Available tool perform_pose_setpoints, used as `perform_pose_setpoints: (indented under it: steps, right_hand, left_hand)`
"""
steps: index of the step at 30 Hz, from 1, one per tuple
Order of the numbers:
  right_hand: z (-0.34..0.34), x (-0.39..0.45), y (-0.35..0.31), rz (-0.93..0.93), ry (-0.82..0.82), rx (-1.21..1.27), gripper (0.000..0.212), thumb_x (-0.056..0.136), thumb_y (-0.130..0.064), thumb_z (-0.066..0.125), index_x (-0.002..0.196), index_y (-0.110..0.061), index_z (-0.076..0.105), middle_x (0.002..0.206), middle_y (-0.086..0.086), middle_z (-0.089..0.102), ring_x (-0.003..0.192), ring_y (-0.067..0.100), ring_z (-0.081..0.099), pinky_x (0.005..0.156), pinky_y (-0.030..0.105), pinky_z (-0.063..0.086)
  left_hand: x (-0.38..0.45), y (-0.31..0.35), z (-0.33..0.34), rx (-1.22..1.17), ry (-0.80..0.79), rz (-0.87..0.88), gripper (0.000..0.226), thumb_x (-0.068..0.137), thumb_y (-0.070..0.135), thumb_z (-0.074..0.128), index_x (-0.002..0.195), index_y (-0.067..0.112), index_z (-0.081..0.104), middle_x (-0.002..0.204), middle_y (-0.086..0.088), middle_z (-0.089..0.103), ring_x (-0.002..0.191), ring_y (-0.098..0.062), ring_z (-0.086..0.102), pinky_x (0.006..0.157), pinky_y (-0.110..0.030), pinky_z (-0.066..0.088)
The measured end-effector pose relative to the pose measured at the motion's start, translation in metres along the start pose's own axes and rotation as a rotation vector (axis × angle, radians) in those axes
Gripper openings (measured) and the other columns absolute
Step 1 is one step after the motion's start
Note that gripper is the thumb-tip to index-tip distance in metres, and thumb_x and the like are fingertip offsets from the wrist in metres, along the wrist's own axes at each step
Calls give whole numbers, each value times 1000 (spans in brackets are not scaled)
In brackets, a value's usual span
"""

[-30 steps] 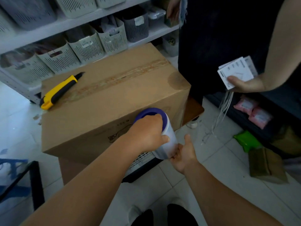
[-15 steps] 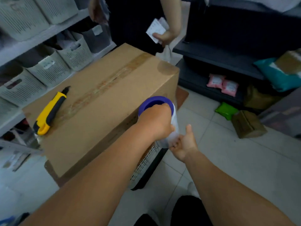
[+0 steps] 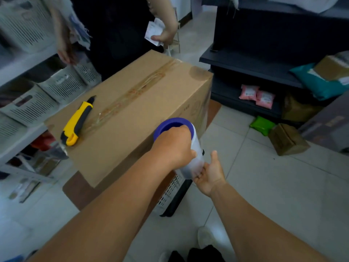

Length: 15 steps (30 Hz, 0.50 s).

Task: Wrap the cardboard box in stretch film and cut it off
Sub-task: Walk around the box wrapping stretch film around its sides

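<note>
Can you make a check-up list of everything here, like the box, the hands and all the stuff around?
Surface: pale tiled floor; the box sits raised on a slatted crate.
Job's things: big brown cardboard box, taped along its top; film roll with purple core at its near right corner; yellow-and-black utility knife lying on the box top.
Clutter: pink packets, green packet, small brown parcel.
Hands: left hand grips the roll's top; right hand holds its lower end with its fingers.
Cables: nothing seen.
Surroundings: white baskets on shelves, dark shelf unit, another person holding papers.
</note>
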State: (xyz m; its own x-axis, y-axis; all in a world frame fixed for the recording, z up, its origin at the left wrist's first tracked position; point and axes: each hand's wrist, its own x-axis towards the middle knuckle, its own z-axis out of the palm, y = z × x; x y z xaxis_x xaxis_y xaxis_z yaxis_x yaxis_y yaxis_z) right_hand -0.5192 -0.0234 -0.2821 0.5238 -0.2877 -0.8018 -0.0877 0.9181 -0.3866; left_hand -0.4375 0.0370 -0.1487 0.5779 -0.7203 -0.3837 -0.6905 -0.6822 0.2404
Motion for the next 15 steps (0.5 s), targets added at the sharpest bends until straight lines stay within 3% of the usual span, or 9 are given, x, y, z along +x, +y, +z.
perform_pose_setpoints:
  steps: [2,5,6,9,15]
  right_hand:
    - [1,-5,10,-16,-1,8,80,94,-66,27,129,0,55,93,10,69,84,19,65,66,26,50]
    - [6,-14,27,-44,-17,42,76,95,-63,26,127,-1,55,67,6,70,57,12,66,50,23,51]
    - [8,-15,33,-57,-7,57,76,96,-63,26,126,-1,56,67,6,70,56,12,66,50,22,52]
    - [13,-22,55,-104,-4,115,76,94,-65,27,125,-3,58,98,11,71,84,19,68,72,28,55]
    - [18,-40,93,-160,43,146,75,93,-68,26,110,-6,63,97,10,72,89,20,67,71,28,53]
  left_hand:
    - [-8,-6,1,2,-4,16,31,89,33,64,83,14,39,66,1,46,60,-16,45,58,-30,36]
    - [-20,-17,4,21,10,64,32,89,31,63,79,15,38,65,1,45,56,-16,44,54,-29,36]
    - [-24,-21,5,28,15,83,31,90,30,63,81,14,38,64,0,45,55,-15,43,52,-29,35]
    - [-37,-33,6,47,30,125,32,90,27,63,79,12,37,61,0,43,51,-15,40,45,-27,30]
    - [-65,-55,10,59,34,144,42,89,26,64,64,16,31,58,-1,41,49,-15,39,44,-27,28]
